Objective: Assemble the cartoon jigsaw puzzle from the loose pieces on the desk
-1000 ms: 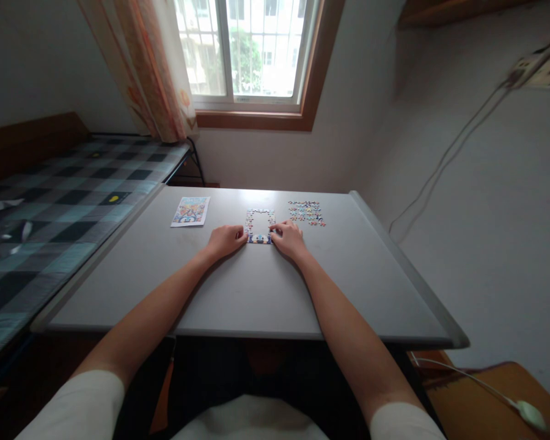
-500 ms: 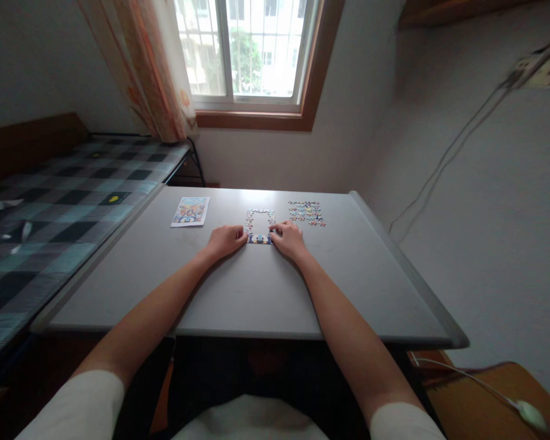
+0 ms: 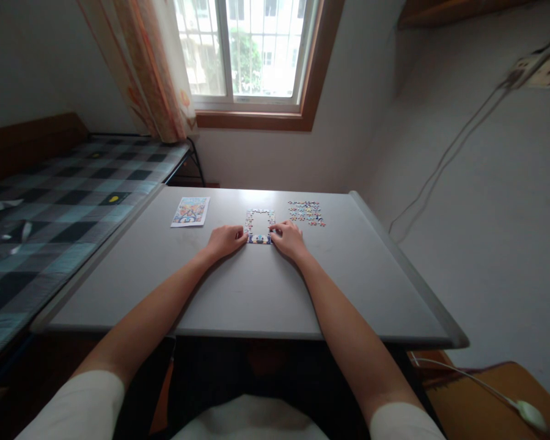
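Observation:
A small jigsaw frame point(image 3: 260, 214), only its border joined, lies on the grey table point(image 3: 256, 293) ahead of me. My left hand point(image 3: 225, 239) rests at the frame's near left corner with its fingers curled against the edge. At the near right corner my right hand point(image 3: 288, 238) has its fingertips pinched on the border pieces. Several loose puzzle pieces point(image 3: 307, 212) lie in a patch to the right of the frame. A printed reference picture point(image 3: 190, 211) lies flat to the left.
A bed with a checked cover point(image 3: 59, 208) runs along the table's left side. A window and curtain point(image 3: 165, 73) stand behind the table. A cable point(image 3: 444, 153) hangs down the right wall from a power strip. A wooden stool point(image 3: 486, 397) with a cord sits at lower right.

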Action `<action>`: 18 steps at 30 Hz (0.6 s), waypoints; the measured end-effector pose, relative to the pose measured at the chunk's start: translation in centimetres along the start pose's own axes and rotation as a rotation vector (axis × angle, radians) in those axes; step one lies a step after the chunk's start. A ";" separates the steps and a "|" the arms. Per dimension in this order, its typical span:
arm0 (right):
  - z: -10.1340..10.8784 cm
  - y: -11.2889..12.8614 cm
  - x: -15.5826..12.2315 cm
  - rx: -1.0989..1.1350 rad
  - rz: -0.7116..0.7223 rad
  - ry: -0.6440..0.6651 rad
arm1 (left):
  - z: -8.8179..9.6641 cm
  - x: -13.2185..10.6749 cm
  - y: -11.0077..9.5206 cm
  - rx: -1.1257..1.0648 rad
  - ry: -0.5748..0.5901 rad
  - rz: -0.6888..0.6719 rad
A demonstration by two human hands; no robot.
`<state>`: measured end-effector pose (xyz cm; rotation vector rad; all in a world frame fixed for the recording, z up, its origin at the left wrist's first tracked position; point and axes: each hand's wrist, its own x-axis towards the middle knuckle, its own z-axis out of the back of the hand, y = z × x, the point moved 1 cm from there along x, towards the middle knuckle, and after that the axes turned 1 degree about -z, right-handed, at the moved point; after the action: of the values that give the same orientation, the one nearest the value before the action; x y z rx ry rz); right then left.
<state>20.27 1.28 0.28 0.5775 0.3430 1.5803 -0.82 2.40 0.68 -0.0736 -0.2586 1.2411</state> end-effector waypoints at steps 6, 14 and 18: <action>0.0 0.0 0.0 -0.005 0.002 0.002 | 0.2 -0.1 -0.1 0.002 0.015 0.007; -0.1 -0.1 0.0 -0.011 0.001 -0.001 | 0.0 0.0 0.0 -0.008 -0.008 -0.012; 0.0 0.0 0.0 -0.006 -0.001 -0.002 | 0.1 0.0 0.0 -0.001 -0.006 -0.015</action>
<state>20.26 1.28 0.28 0.5745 0.3370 1.5794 -0.88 2.36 0.72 -0.0685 -0.2646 1.2264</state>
